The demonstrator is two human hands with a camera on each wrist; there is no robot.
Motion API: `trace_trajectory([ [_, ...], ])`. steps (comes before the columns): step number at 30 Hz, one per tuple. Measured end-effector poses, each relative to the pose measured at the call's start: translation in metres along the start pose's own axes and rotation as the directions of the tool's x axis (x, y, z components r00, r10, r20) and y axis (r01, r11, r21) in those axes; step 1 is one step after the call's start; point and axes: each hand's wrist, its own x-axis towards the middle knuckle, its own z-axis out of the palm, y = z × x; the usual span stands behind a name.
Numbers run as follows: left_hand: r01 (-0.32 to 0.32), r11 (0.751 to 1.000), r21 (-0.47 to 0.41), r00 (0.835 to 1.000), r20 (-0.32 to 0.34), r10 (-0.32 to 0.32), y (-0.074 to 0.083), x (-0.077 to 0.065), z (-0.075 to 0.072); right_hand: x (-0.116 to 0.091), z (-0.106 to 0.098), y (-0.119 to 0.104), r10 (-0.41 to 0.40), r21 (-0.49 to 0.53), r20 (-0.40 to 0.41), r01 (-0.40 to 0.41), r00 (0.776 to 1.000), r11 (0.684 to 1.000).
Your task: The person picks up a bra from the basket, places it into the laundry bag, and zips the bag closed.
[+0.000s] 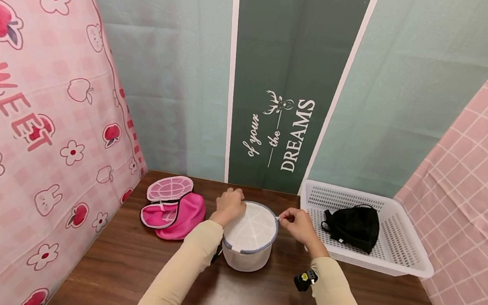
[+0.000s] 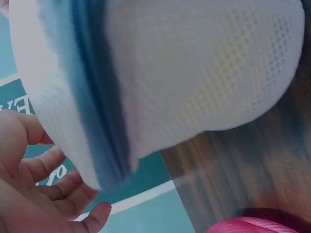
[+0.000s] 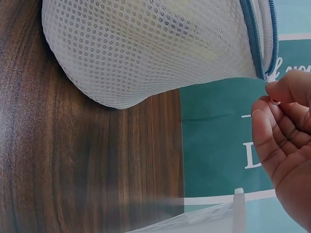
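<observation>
A round white mesh laundry bag (image 1: 251, 228) with a blue zipper around its top stands upright on the table. At its right rim my right hand (image 1: 298, 224) pinches the small white zipper pull (image 3: 275, 102) between thumb and fingertip. In the right wrist view, the zipper's two blue edges (image 3: 253, 39) stand apart and meet near that pull. My left hand (image 1: 229, 204) rests at the far left of the rim. The left wrist view shows its fingers (image 2: 60, 189) loosely bent and spread against the edge of the lid, with some tips hidden behind it.
To the left lies a pink mesh bag (image 1: 188, 215) with its lid folded back. A white plastic basket (image 1: 408, 261) stands on the right, holding a black drawstring bag (image 1: 355, 227). Printed cloths hang behind and beside the brown wooden table (image 1: 240, 300).
</observation>
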Motion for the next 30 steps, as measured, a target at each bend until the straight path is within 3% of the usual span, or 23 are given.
trace_trajectory([
  [13, -0.181, 0.983, 0.035, 0.983, 0.046, 0.180, 0.024, 0.004, 0.008, 0.001, 0.001, 0.002, 0.003, 0.008, -0.004, -0.003, 1.000, 1.000],
  [20, -0.325, 0.935, 0.144, 0.943, 0.120, 0.310, 0.036, 0.004, 0.015, 0.003, 0.002, 0.003, 0.005, 0.007, -0.006, -0.005, 1.000, 1.000],
  [24, -0.340, 0.914, 0.220, 0.939, 0.128, 0.319, 0.037, 0.003, 0.016, 0.004, 0.001, 0.003, -0.006, 0.004, 0.002, 0.006, 1.000, 1.000],
  [30, -0.329, 0.915, 0.236, 0.944, 0.083, 0.318, 0.034, 0.002, 0.016, 0.005, 0.002, -0.001, -0.035, 0.009, -0.005, 0.036, 0.999, 0.999],
])
